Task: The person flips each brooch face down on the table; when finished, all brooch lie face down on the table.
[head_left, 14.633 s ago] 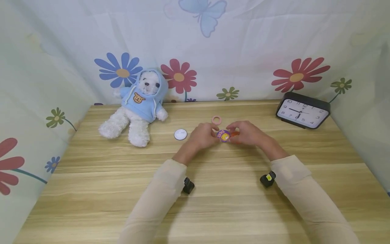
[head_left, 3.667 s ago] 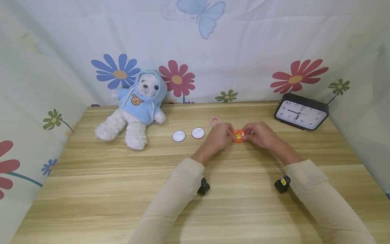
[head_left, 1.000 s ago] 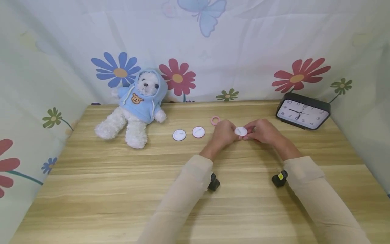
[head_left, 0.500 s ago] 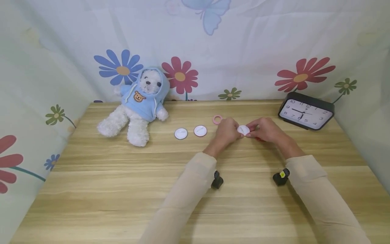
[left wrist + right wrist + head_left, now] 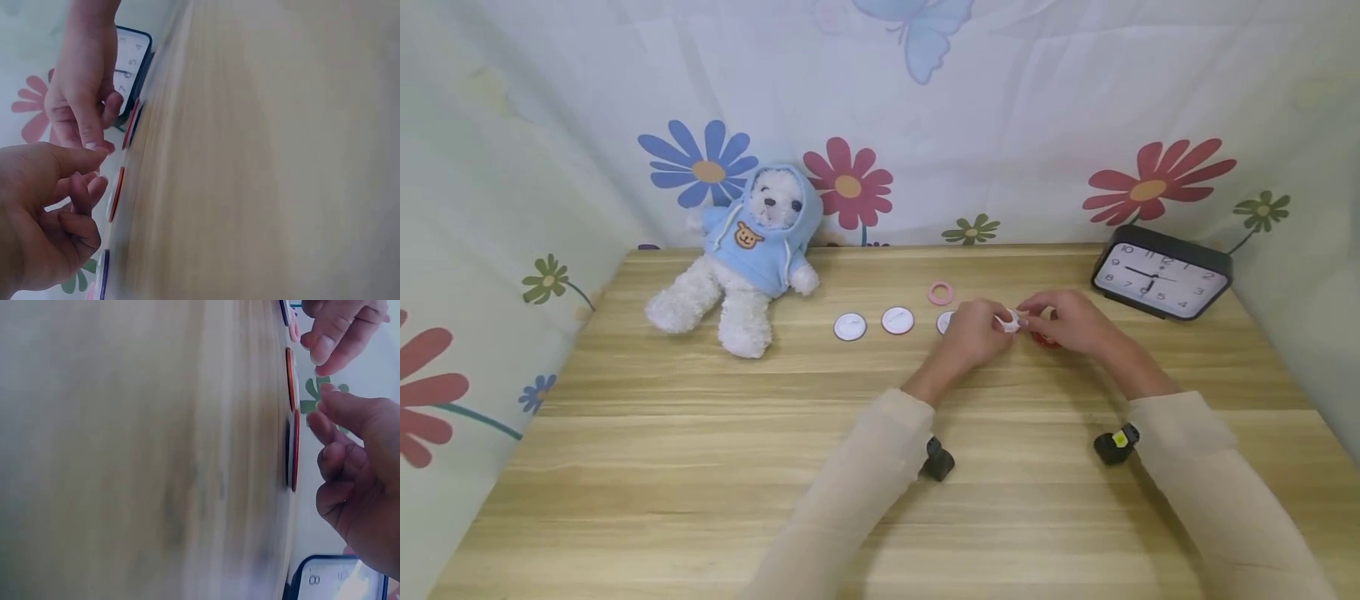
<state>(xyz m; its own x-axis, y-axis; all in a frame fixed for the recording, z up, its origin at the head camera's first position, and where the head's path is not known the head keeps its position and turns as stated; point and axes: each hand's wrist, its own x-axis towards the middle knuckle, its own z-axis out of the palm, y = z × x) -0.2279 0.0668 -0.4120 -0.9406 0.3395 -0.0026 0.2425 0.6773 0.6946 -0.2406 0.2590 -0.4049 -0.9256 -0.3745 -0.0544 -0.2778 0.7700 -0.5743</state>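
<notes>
A round pin badge point(image 5: 1012, 323), white back up, lies on the table between both hands; its orange edge shows in the right wrist view. My left hand point(image 5: 979, 335) is just above and left of it, fingers bent, with nothing seen in its grasp. Opposite, my right hand point(image 5: 1070, 323) has thumb and forefinger close to the left fingertips, above the badge. Under the right hand lies a red badge point(image 5: 1043, 340), overlapping a dark-edged badge point(image 5: 288, 447). Another white-backed badge point(image 5: 944, 322) is partly hidden by the left hand.
Two more face-down badges point(image 5: 850, 326) lie in a row to the left. A pink ring point(image 5: 940, 292) lies behind the row. A white plush bear point(image 5: 752, 258) in a blue hoodie sits back left. A black-framed clock point(image 5: 1162, 272) stands back right.
The orange badge was held face up, then turned white back up in both hands; now it lies on the table and the fingers have come off it. The left hand's shift uncovers another badge.
</notes>
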